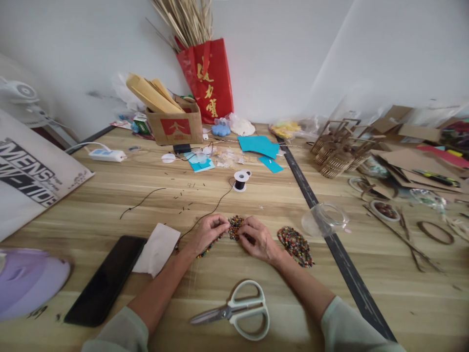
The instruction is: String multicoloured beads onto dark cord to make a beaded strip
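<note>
Both hands work at mid-surface. The left hand (pixel 208 233) pinches the beadwork (pixel 235 228) and its black cord (pixel 205 216); the right hand (pixel 258 238) clenches the opposite edge. The piece looks light, limp and likely slippery; grip it by the cord or the woven edge. Loose beads (pixel 296 245) lie beside the right hand.

On the wooden tabletop (pixel 110 205) there are two hands, the left hand (pixel 208 233) and the right hand (pixel 258 238). There are two clusters of multicoloured beads, one beadwork piece (pixel 235 226) between the fingers and one bead pile (pixel 295 245) beside the right hand. One pair of pale-handled scissors (pixel 238 311), one black phone (pixel 106 278), one white tissue (pixel 157 248), one spool of black thread (pixel 241 180), one clear plastic cup (pixel 324 219), one red paper bag (pixel 207 80), one cardboard box (pixel 176 124).
</note>
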Action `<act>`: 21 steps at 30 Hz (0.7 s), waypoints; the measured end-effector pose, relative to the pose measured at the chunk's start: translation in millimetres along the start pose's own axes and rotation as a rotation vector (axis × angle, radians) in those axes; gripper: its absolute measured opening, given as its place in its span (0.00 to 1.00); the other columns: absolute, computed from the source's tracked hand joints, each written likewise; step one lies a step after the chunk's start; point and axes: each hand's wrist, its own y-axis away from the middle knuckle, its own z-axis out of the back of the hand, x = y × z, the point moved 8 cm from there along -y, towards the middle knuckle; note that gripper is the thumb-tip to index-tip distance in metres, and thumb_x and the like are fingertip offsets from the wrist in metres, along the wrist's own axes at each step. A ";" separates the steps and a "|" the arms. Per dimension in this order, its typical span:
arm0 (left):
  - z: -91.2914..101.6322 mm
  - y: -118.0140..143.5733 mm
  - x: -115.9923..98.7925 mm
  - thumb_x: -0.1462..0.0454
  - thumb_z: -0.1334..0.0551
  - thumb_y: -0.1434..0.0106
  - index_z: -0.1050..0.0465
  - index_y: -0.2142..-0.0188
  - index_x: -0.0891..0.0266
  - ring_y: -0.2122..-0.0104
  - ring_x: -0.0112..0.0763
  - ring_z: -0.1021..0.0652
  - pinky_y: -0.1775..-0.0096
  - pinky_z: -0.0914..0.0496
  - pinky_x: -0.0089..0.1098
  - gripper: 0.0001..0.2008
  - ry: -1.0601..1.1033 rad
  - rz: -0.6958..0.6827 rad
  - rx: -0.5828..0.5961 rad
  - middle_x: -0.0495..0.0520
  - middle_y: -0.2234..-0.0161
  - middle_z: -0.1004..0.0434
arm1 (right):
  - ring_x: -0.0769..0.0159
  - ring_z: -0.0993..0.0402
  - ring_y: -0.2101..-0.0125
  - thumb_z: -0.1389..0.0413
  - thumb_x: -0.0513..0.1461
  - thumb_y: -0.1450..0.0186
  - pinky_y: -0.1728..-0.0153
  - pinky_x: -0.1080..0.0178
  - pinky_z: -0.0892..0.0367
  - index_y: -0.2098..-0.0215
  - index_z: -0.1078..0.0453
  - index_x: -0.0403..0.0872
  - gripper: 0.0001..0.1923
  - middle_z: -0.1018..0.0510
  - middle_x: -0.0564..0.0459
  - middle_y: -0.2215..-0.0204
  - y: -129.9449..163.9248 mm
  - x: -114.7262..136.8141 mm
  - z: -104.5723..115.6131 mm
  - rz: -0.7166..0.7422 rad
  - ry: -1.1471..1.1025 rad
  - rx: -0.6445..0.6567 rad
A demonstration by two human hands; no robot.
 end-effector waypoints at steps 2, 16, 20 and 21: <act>-0.1 -0.1 0.9 0.58 0.37 0.45 0.30 0.72 0.63 0.76 0.25 0.31 0.70 0.36 0.26 0.10 0.001 -0.009 0.007 0.46 0.78 0.31 | 0.62 0.33 0.65 0.49 0.34 0.35 0.65 0.61 0.34 0.66 0.31 0.46 0.05 0.29 0.48 0.68 0.8 -3.2 3.7 -0.029 -0.018 -0.036; 2.3 -2.4 8.9 0.59 0.37 0.43 0.29 0.73 0.63 0.75 0.25 0.29 0.69 0.35 0.25 0.09 -0.003 -0.057 0.000 0.47 0.76 0.29 | 0.61 0.32 0.64 0.48 0.34 0.35 0.64 0.60 0.34 0.65 0.31 0.47 0.05 0.29 0.48 0.67 3.0 -8.4 -0.4 -0.055 -0.028 -0.009; 2.6 -1.9 7.9 0.59 0.37 0.44 0.29 0.73 0.63 0.75 0.24 0.30 0.70 0.35 0.25 0.09 0.003 -0.047 -0.014 0.46 0.77 0.30 | 0.61 0.33 0.65 0.48 0.34 0.36 0.64 0.60 0.34 0.65 0.31 0.47 0.05 0.29 0.48 0.67 1.8 -2.3 -5.4 -0.006 0.017 0.038; 2.5 -1.8 7.4 0.59 0.37 0.44 0.29 0.74 0.63 0.76 0.24 0.30 0.70 0.35 0.25 0.09 0.007 -0.047 -0.015 0.46 0.77 0.30 | 0.61 0.33 0.65 0.48 0.33 0.36 0.64 0.60 0.34 0.65 0.31 0.47 0.05 0.29 0.48 0.67 1.7 -1.5 -6.4 -0.001 0.027 0.047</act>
